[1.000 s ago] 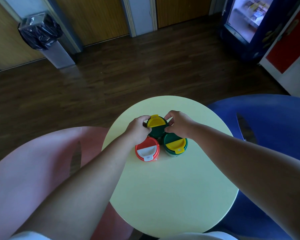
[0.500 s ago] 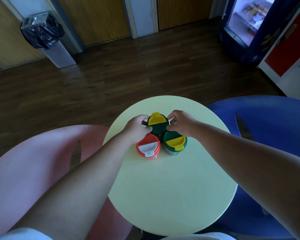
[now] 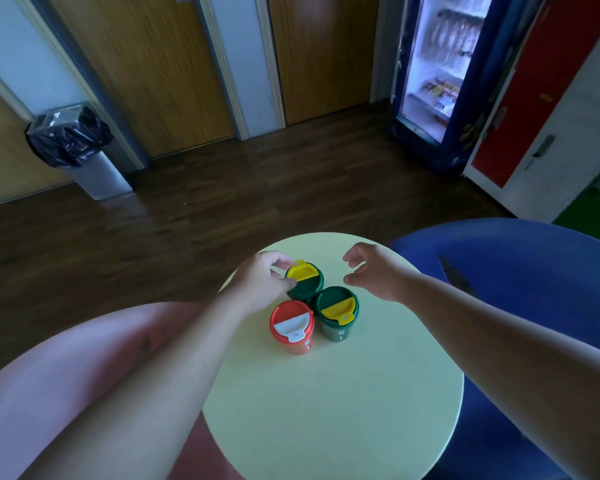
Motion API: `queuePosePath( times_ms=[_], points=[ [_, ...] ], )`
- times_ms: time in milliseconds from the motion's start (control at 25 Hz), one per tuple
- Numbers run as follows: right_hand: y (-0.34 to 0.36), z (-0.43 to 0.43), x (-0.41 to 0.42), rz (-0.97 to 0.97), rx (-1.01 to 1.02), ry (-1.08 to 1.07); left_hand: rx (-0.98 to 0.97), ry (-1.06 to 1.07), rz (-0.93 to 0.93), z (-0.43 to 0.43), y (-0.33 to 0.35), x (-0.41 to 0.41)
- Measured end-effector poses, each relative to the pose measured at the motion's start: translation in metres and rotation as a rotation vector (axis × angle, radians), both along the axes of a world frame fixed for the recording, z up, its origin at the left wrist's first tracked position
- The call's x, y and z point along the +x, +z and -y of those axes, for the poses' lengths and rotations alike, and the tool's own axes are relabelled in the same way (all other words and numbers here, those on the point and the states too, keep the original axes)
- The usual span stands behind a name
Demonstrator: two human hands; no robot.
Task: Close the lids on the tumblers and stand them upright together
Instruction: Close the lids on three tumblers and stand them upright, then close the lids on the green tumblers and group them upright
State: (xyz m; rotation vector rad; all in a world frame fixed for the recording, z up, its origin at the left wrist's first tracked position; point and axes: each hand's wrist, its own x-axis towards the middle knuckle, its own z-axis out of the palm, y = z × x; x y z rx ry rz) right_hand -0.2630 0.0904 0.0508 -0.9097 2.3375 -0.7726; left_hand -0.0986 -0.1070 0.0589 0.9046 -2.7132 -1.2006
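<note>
**Three tumblers up and bunched: this looks close to finished**

My left hand (image 3: 260, 280) is on the far green tumbler (image 3: 307, 287), thumb and fingers curled against the left side of its lid rim, a light pinch and not a full grasp. My right hand (image 3: 373, 273) hangs in the air just right of the group, fingers loosely bent and spread, holding nothing and touching nothing.

Working outward, the far green tumbler stands upright with its yellow flap (image 3: 302, 271) lying across the lid. On my side of it stands the near green tumbler (image 3: 335, 297), its own flap pressed flat. Beside that is the red tumbler (image 3: 293, 342), white flap (image 3: 289, 326) down as well. All three are upright and packed in a tight triangle, sides touching or as good as. They stand a little past the middle of the round pale table (image 3: 326, 410).

So here is my call: the standing-together part is done, and two lids read as plainly closed. The open question is the far one. Its tab seems to poke up a touch at the back edge, but the picture is smeared there and I cannot say whether that flap is fully snapped home. What I judge is left is small: a press on that flap if it needs one, then let go.
</note>
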Motion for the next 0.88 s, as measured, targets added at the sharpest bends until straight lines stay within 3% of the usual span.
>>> queuePosePath(
  times_ms=[400,880],
  points=[
    [0.033,-0.140,0.028,-0.066,0.017,-0.416,-0.084,-0.559,0.024,-0.058,0.026,-0.074],
    [0.060,-0.469,0.074,-0.140,0.009,-0.890,-0.107,-0.932,-0.021,-0.329,0.068,-0.144]
  ],
)
